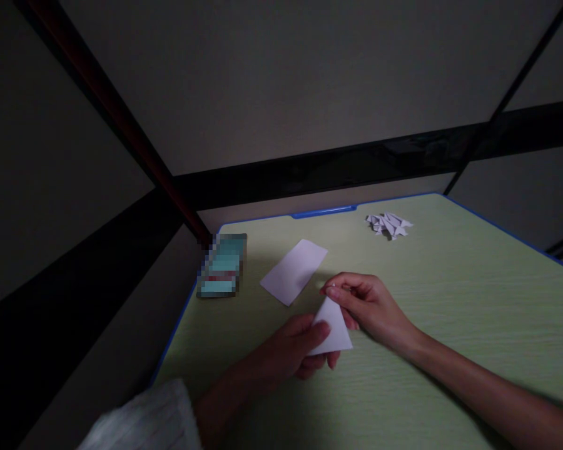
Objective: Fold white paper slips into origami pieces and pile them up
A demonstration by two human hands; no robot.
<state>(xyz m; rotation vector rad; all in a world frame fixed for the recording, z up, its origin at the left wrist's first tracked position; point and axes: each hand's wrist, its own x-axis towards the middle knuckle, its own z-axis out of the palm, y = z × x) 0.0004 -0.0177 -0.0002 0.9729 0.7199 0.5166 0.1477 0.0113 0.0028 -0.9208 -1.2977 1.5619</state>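
A small white paper folded into a triangle (332,328) is held just above the green table (450,312) by both hands. My left hand (295,350) grips its lower left part, thumb lying on top. My right hand (366,303) pinches the upper tip of the triangle between thumb and fingers. A flat white rectangular paper slip (294,271) lies on the table just beyond the hands. A little pile of folded white paper pieces (388,224) sits near the table's far edge.
A pixelated teal packet (222,265) lies at the table's far left corner. The table has a blue rim (323,211). Dark beams and a wall (309,94) stand behind it; the room is dim.
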